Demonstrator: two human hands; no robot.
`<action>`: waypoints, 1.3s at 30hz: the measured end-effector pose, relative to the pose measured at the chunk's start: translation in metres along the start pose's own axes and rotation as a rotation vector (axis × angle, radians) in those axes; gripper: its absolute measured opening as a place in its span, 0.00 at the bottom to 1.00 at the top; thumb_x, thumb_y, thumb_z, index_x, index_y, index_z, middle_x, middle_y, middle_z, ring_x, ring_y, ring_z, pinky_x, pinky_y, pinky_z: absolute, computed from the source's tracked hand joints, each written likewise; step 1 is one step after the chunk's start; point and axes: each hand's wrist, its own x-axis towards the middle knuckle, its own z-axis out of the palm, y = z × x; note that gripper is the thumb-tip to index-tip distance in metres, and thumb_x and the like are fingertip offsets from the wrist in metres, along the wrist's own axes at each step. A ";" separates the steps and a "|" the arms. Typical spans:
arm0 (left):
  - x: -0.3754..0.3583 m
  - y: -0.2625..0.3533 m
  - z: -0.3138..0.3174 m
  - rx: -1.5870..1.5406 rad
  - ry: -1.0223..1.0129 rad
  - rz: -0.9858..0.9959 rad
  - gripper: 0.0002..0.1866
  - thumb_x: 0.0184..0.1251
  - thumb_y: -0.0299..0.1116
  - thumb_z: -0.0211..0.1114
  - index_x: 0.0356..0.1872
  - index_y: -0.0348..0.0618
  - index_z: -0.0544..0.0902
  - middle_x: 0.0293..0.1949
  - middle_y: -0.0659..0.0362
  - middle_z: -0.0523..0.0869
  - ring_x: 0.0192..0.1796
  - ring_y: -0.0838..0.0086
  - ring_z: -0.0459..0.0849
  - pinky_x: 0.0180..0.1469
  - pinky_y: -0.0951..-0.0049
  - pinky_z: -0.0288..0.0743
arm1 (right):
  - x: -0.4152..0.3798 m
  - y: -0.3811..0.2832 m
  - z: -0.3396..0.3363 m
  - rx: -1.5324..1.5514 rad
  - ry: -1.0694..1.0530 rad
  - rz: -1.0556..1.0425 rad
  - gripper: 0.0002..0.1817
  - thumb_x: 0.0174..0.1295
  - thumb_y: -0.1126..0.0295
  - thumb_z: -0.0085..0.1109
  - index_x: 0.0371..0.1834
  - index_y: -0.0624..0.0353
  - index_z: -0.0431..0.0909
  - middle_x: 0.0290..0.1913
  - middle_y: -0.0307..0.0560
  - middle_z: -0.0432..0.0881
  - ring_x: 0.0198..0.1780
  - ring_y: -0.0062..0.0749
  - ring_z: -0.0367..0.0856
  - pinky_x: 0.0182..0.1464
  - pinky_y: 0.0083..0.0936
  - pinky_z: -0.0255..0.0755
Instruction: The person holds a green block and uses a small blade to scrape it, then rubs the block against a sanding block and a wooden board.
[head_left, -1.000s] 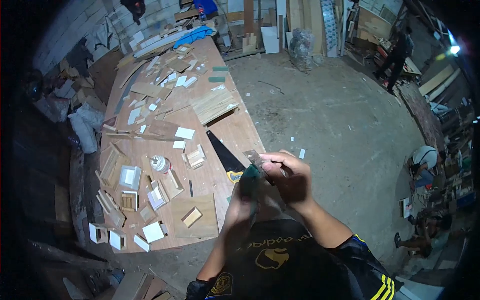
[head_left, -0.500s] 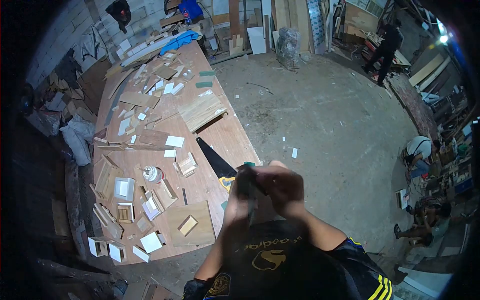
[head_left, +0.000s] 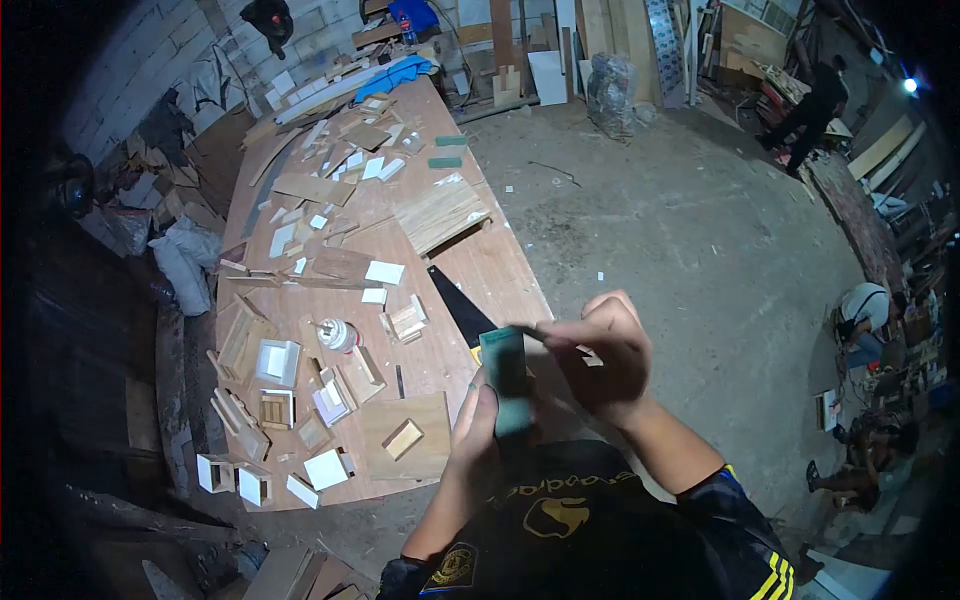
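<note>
My left hand (head_left: 474, 425) is closed around a flat green rectangular piece (head_left: 515, 415), held upright in front of my chest and partly in shadow. At its top edge, my right hand (head_left: 612, 362) pinches a thin dark strip (head_left: 530, 331) whose kind I cannot make out. Behind the green piece lies a handsaw (head_left: 458, 308) with a black blade; its yellow handle is mostly hidden. On the table to the left, a small wooden frame (head_left: 404, 440) rests on a square board (head_left: 376, 418).
The long table (head_left: 415, 375) carries small wooden boxes, white offcuts, a white jar (head_left: 338, 335) and a low wooden platform (head_left: 440, 215). More green pieces (head_left: 446, 162) lie near its far edge. Other people work at the right, one in dark clothes (head_left: 808, 115).
My hands have moved apart, with the right shifting to the right. The green piece now shows its broad face. The whole view has shifted, so the table appears farther right.
</note>
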 end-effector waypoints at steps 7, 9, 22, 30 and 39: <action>-0.011 0.005 0.002 0.050 -0.060 0.036 0.35 0.71 0.56 0.52 0.67 0.39 0.61 0.44 0.58 0.77 0.37 0.79 0.75 0.37 0.78 0.71 | 0.018 -0.003 0.000 -0.034 -0.174 -0.281 0.13 0.47 0.73 0.71 0.38 0.54 0.84 0.27 0.36 0.77 0.27 0.30 0.75 0.30 0.27 0.65; -0.011 0.003 0.002 0.117 -0.007 0.054 0.36 0.70 0.56 0.53 0.67 0.38 0.61 0.43 0.58 0.76 0.36 0.80 0.74 0.36 0.79 0.69 | 0.017 -0.007 0.003 -0.018 -0.167 -0.249 0.13 0.48 0.72 0.71 0.38 0.54 0.84 0.26 0.37 0.77 0.26 0.30 0.75 0.30 0.27 0.66; -0.015 -0.008 -0.009 0.129 -0.033 0.233 0.34 0.72 0.57 0.52 0.67 0.42 0.59 0.46 0.55 0.75 0.36 0.74 0.77 0.35 0.73 0.73 | 0.010 -0.010 0.028 0.115 -0.063 0.272 0.09 0.54 0.76 0.67 0.38 0.58 0.80 0.30 0.44 0.79 0.29 0.31 0.81 0.31 0.24 0.75; -0.017 -0.007 -0.005 0.118 -0.001 0.275 0.29 0.75 0.52 0.50 0.66 0.41 0.60 0.46 0.55 0.74 0.36 0.73 0.76 0.35 0.74 0.73 | 0.011 -0.024 0.026 0.188 -0.207 0.231 0.11 0.53 0.75 0.69 0.37 0.61 0.78 0.33 0.44 0.82 0.30 0.27 0.81 0.32 0.22 0.74; -0.019 -0.012 -0.012 0.138 0.069 0.188 0.30 0.75 0.54 0.48 0.65 0.40 0.61 0.43 0.56 0.75 0.34 0.74 0.76 0.32 0.74 0.73 | 0.014 -0.015 0.032 0.038 -0.134 0.076 0.09 0.52 0.69 0.70 0.34 0.56 0.79 0.27 0.42 0.78 0.27 0.35 0.78 0.30 0.28 0.71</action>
